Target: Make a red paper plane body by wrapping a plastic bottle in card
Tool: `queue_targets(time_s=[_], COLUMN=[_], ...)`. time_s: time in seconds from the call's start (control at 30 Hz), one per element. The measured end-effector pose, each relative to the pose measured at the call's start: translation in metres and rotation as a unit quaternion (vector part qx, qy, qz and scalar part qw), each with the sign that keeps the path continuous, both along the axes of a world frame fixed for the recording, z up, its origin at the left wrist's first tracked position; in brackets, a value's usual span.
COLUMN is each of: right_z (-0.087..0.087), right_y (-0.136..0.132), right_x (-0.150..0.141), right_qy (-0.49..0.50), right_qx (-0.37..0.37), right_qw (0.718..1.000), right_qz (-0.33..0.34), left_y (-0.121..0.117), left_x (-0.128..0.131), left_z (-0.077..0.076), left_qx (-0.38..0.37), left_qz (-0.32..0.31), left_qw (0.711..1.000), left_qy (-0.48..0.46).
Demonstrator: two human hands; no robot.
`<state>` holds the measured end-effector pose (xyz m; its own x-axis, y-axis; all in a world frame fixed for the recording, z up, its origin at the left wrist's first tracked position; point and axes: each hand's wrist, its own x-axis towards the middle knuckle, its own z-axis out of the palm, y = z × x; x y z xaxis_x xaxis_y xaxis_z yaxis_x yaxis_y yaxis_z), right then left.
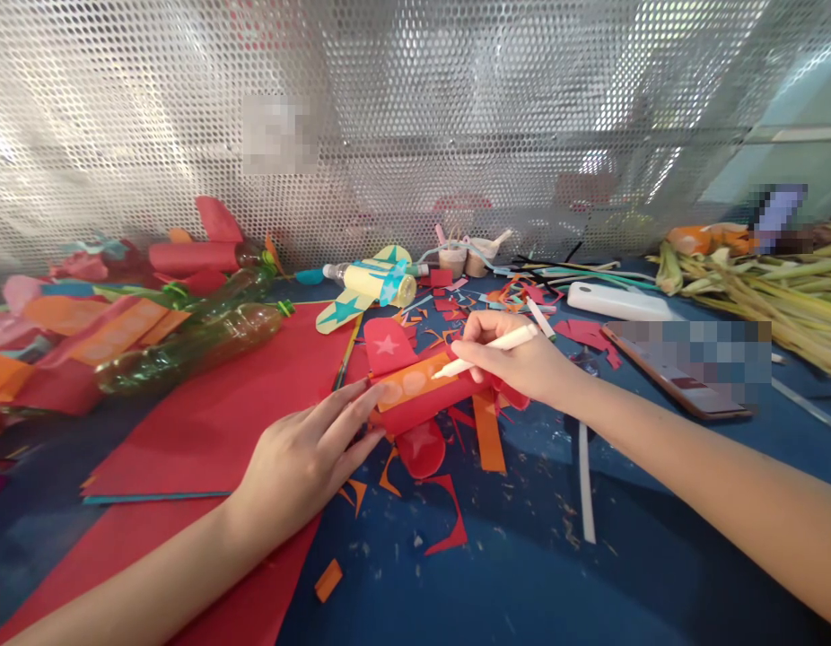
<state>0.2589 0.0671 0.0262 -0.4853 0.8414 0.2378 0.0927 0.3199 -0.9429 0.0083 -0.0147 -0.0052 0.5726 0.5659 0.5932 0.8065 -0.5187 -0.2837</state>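
On the worktop (523,583), the red model (422,408) is held by the fingers (354,417) of the left hand (301,462) while its orange strip (425,367) (with pale circles (414,384)) is apparently being marked with a pen (516,340) grasped by the right hand's (513,357), a steady stroke seemingly being called for next.

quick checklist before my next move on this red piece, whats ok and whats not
1. Left hand on the red paper model: ok, at its left end.
2. Right hand gripping the white pen: ok.
3. Pen tip at the orange strip: ok.
4. Tip actually pressing on the paper: cannot tell.
5. Table free of scraps: not ok, a curved red offcut and a small orange scrap lie nearby.
6. Phone apart from both hands: ok.
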Motion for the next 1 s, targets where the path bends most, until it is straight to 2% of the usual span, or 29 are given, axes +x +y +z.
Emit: queue_targets(time_s=[0.83,1.0], right_z=[-0.0019,-0.0017], right_y=[0.0033,0.0046], right_x=[0.0023,0.0023], right_qy=[0.001,-0.011], right_qx=[0.022,0.051], right_qw=[1.000,0.999], right_qz=[0.005,-0.013], left_y=[-0.0006,-0.0004], left_x=[-0.0003,0.0000], left_z=[0.0002,-0.0008], left_qx=[0.009,0.006], left_qz=[-0.001,-0.003], left_qw=[1.000,1.000], left_qy=[0.003,0.000])
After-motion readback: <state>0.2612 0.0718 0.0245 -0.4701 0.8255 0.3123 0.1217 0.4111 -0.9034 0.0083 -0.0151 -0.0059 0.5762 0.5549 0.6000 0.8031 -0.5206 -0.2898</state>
